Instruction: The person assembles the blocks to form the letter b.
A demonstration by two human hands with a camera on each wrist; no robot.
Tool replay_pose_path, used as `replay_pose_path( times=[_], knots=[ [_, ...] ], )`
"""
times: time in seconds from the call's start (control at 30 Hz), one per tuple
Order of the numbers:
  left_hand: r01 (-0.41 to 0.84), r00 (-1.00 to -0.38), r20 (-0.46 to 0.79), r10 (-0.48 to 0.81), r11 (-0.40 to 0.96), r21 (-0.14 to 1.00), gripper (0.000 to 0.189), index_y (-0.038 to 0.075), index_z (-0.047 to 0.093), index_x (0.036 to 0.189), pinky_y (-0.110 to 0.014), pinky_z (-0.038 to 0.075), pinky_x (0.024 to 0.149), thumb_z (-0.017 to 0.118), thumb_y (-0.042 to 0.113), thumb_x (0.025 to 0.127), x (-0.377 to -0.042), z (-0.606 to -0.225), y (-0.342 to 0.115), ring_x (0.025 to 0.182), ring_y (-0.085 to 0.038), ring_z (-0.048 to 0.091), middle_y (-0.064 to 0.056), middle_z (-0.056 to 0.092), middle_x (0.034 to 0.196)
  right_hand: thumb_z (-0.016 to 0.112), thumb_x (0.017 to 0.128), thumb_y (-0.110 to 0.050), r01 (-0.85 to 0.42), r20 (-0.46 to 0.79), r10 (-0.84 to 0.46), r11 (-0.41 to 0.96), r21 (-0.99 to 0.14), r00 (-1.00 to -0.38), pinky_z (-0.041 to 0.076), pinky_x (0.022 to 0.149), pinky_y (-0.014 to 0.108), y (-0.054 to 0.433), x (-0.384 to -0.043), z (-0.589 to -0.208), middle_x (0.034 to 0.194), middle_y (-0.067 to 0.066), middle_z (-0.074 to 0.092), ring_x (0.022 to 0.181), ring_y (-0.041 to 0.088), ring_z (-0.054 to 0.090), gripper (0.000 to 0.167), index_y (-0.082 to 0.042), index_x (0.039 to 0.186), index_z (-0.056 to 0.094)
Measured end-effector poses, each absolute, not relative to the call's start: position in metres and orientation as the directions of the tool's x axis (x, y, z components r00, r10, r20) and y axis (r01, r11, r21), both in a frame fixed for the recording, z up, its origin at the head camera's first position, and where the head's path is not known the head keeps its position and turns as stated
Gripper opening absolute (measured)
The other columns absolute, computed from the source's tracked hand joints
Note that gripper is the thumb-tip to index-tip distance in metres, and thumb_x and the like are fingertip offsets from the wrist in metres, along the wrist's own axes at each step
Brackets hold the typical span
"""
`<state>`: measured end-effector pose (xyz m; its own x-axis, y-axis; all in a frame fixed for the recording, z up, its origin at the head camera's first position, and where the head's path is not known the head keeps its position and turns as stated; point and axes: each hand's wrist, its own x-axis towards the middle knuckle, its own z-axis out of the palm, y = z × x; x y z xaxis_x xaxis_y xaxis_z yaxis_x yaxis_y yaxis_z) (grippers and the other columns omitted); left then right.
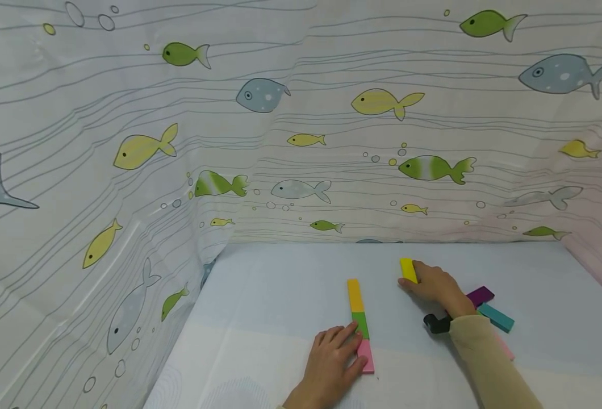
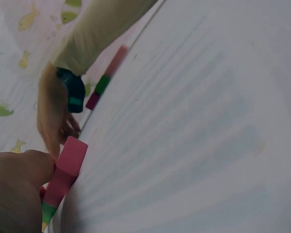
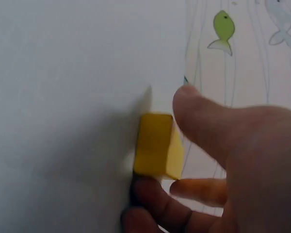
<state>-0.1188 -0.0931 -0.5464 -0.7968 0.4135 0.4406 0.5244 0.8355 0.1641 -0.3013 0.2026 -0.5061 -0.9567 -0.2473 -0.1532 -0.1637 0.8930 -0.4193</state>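
A row of three flat blocks lies on the table: an orange block (image 1: 355,295) at the far end, a green block (image 1: 360,325) in the middle and a pink block (image 1: 365,357) nearest. My left hand (image 1: 331,360) rests against this row from the left, its fingertips at the green and pink blocks. In the left wrist view the pink block (image 2: 72,158) shows end-on beside the hand. Farther out and to the right, my right hand (image 1: 436,286) holds a yellow block (image 1: 408,270) between thumb and fingers. The right wrist view shows the yellow block (image 3: 155,145) close to the table surface.
Under and beside the right forearm lie a purple block (image 1: 481,296), a teal block (image 1: 496,317) and a partly hidden pink piece (image 1: 506,347). A black device (image 1: 438,324) sits on the right wrist. Fish-patterned curtains (image 1: 331,165) stand behind the white table (image 1: 280,284).
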Motion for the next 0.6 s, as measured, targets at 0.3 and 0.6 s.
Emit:
replay_pose_path(
  times=[0.3,0.6],
  knots=[
    [0.531,-0.781,0.461,0.422,0.836,0.135,0.039,0.021,0.076,0.132,-0.039,0.051,0.095,0.065,0.045,0.103,-0.1187,-0.5475,-0.0935,0.121,-0.016,0.064,0.004,0.067,0.147,0.074,0.098,-0.042,-0.193,-0.187,-0.344,0.814,-0.547,-0.920,0.049,0.067,0.032,0.2065,-0.3006,-0.5009,0.097,0.013,0.065,0.080,0.022,0.054,0.089,0.006,0.161,0.033],
    [0.534,-0.782,0.461,0.418,0.832,0.150,0.039,0.021,0.076,0.133,-0.040,0.051,0.096,0.065,0.043,0.103,-0.1181,-0.5464,-0.0930,0.122,-0.016,0.063,0.003,0.067,0.147,0.080,0.094,-0.032,-0.269,-0.092,-0.374,0.796,-0.543,-0.923,0.059,0.091,0.050,0.2086,-0.3012,-0.4994,0.124,0.027,0.062,0.096,0.028,0.063,0.078,0.007,0.154,0.047]
  ],
)
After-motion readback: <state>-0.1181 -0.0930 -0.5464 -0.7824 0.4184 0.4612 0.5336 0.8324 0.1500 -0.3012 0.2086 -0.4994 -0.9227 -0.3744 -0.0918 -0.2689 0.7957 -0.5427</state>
